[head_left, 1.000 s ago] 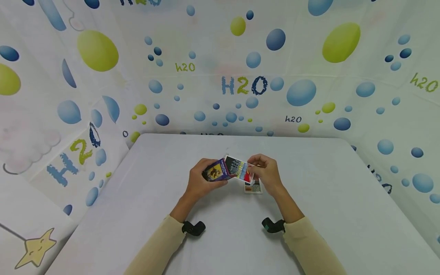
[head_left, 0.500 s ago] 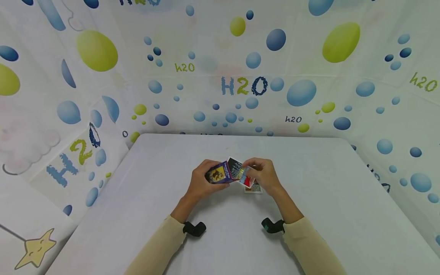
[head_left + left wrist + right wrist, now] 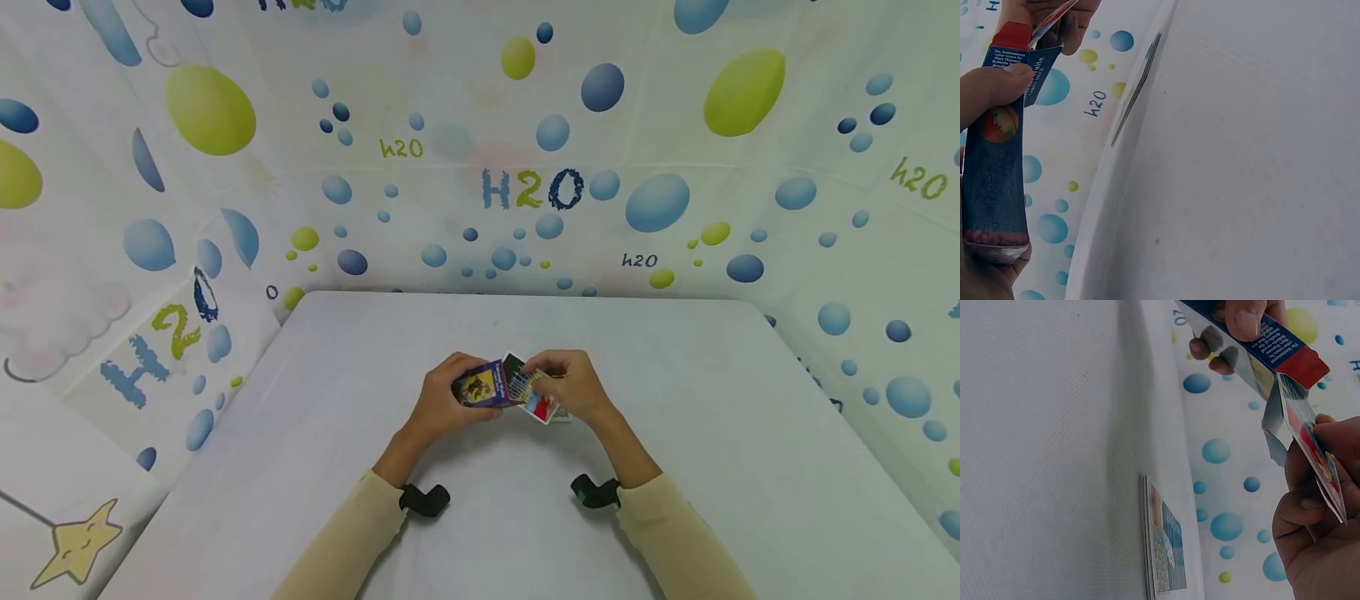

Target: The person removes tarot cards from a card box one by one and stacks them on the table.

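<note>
My left hand [image 3: 444, 400] grips a dark blue tarot card box [image 3: 483, 385], thumb pressed on its printed narrow side [image 3: 997, 181] in the left wrist view. The box's red-edged end is open and faces right, its loose flap [image 3: 1277, 434] hanging out. At that end, my right hand [image 3: 573, 387] pinches several colourful cards [image 3: 538, 407] between thumb and fingers. Their near ends overlap the box mouth, and the cards tilt down to the right. On the table, partly behind the right hand, lies a small stack of cards [image 3: 1169, 550], picture side up.
A white-covered table [image 3: 675, 400] spreads under both hands. Behind and beside it hangs a white curtain [image 3: 465, 100] printed with blue and green bubbles. Black wrist cameras [image 3: 425, 500] sit at both sleeve cuffs.
The box has shifted slightly right and down. My right hand has moved its hold along the cards toward the box, and the cards have tilted further down, covering more of the stack.
</note>
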The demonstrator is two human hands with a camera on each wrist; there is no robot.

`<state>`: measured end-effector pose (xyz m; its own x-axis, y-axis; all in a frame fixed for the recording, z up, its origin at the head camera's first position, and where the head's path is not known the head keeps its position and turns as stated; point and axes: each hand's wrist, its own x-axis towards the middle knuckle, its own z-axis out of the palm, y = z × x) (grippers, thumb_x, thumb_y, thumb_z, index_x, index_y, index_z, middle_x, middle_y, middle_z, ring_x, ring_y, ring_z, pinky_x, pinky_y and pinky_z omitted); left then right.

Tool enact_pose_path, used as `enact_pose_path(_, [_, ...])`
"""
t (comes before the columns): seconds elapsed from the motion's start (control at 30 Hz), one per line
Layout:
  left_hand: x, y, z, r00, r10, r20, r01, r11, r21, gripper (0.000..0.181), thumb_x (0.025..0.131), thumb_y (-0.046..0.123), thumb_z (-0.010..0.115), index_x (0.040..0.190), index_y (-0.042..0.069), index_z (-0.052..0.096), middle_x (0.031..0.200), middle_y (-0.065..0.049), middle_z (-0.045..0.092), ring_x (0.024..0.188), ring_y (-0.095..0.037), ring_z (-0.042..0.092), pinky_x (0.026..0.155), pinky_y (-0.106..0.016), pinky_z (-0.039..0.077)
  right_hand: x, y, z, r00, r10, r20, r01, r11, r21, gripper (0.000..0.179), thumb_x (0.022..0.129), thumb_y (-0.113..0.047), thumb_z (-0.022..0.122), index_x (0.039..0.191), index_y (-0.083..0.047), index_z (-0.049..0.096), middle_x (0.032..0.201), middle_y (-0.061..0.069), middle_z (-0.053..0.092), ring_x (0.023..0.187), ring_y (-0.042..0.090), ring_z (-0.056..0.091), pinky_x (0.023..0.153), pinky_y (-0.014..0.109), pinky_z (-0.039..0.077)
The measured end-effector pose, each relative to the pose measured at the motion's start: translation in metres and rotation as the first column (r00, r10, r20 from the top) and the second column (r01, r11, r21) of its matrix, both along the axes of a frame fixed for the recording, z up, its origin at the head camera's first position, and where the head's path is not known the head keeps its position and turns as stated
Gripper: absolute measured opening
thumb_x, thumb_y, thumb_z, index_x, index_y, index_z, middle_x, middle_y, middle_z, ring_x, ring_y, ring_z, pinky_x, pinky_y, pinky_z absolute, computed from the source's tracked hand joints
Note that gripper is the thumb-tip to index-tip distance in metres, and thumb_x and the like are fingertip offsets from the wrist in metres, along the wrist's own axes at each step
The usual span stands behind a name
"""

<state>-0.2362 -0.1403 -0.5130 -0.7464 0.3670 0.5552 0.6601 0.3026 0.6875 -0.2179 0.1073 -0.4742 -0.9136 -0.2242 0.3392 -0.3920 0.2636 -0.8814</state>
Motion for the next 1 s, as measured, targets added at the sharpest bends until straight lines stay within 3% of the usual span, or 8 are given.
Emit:
enact_pose_path(0.2, [-0.001, 0.001, -0.002, 1.000, -0.022, 0.011, 0.022, 1.000, -0.015, 0.070, 0.066, 0.023, 0.097, 0.128, 0.017, 0.066, 0.121, 0.003, 0.063, 0.107, -0.016, 0.059, 0.093, -0.031, 0.051, 0.001, 0.000, 0.003, 1.000, -0.005, 0.031, 0.003, 0.999, 0.048, 0.017, 0.086, 0.008, 0.067, 0.098, 0.002, 0.077, 0.098, 0.018, 0.073, 0.074, 0.023, 0.053, 0.064, 0.023, 0.047])
enact_pose_path(0.43, [0.000, 0.001, 0.000, 0.999, -0.043, 0.012, 0.043, 0.999, -0.015, 0.070, 0.065, 0.021, 0.097, 0.127, 0.014, 0.066, 0.120, 0.001, 0.064, 0.106, -0.017, 0.060, 0.093, -0.032, 0.052, 0.002, 0.001, 0.003, 0.999, 0.010, 0.051, -0.013, 0.999, 0.047, 0.016, 0.084, 0.007, 0.070, 0.097, 0.001, 0.077, 0.096, 0.018, 0.072, 0.074, 0.022, 0.055, 0.066, 0.024, 0.050])
enact_pose_path(0.7, [0.002, -0.001, 0.002, 0.999, -0.019, 0.036, 0.019, 1.000, -0.005, 0.069, 0.066, 0.023, 0.097, 0.128, 0.017, 0.066, 0.121, 0.002, 0.064, 0.107, -0.016, 0.059, 0.093, -0.031, 0.051, 0.000, 0.007, 0.003, 1.000, 0.002, 0.010, -0.002, 1.000, 0.031, 0.015, 0.084, 0.004, 0.074, 0.096, -0.003, 0.079, 0.090, 0.012, 0.073, 0.070, 0.022, 0.056, 0.063, 0.025, 0.052])
enact_pose_path(1.0, [0.001, -0.005, 0.004, 0.998, 0.017, 0.067, -0.018, 1.000, 0.011, 0.069, 0.067, 0.026, 0.097, 0.128, 0.019, 0.066, 0.122, 0.002, 0.063, 0.109, -0.020, 0.059, 0.094, -0.035, 0.051, -0.004, 0.017, 0.004, 0.997, -0.080, -0.006, 0.080, 0.997, -0.018, 0.014, 0.084, 0.002, 0.074, 0.097, -0.003, 0.079, 0.095, 0.014, 0.076, 0.073, 0.023, 0.062, 0.063, 0.024, 0.056])
